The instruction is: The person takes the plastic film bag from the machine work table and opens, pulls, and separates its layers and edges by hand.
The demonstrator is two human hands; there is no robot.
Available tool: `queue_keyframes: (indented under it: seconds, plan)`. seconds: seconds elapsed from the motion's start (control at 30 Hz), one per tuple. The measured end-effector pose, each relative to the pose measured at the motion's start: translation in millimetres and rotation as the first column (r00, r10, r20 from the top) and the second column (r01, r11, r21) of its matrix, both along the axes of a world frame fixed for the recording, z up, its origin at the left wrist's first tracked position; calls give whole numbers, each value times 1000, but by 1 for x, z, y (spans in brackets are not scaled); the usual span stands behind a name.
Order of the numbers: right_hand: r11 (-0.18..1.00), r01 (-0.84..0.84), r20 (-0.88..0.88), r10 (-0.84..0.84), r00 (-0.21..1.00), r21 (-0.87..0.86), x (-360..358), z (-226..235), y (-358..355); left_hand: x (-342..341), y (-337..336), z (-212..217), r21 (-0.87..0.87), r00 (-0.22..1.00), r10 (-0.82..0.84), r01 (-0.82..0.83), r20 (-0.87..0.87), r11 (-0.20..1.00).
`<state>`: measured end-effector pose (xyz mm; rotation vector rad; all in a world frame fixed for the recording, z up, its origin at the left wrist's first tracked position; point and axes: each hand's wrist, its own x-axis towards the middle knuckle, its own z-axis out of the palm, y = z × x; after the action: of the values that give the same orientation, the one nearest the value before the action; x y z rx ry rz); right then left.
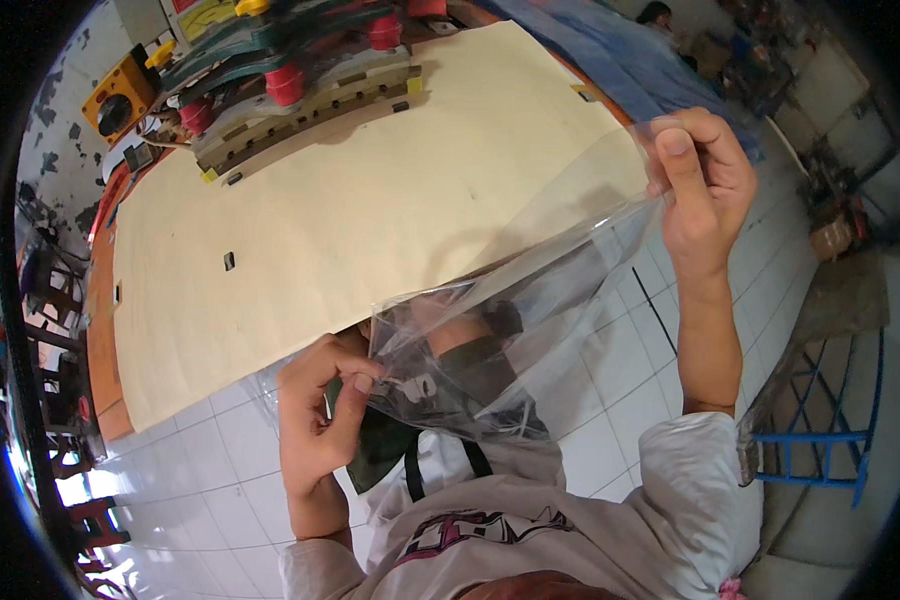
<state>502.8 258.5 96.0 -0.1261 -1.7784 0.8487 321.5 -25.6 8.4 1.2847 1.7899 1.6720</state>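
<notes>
- The left hand (320, 415) is held low and close to the chest, with the palm turned inward and the fingers curled toward the thumb.
- The thumb and the fingertips (362, 383) of that hand are pressed together in a pinch.
- The left forearm is seen rising steeply from the lower edge, the wrist being bent slightly.
- The right hand (700, 185) is raised high and stretched away from the body, with its back turned to the camera.
- The fingers of the right hand are folded forward against the thumb, closed in a pinch.
- The right forearm is held nearly upright, bare from the wrist down to a light sleeve at the elbow.
</notes>
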Motion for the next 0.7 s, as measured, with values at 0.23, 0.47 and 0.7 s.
queue_keyframes:
  seconds: [0.23,0.47,0.7]
  plan:
    - [999,29,-141,-32,990,-21,-11,-13,-9,1,6,1,227,963,257,-268,77,936]
    - [976,160,-222,-190,956,-149,-2,-15,-5,8,22,11,384,919,226,-346,323,856]
    - [956,165,-209,-218,953,-242,-7,-23,0,-4,25,-6,446,934,341,-350,104,824]
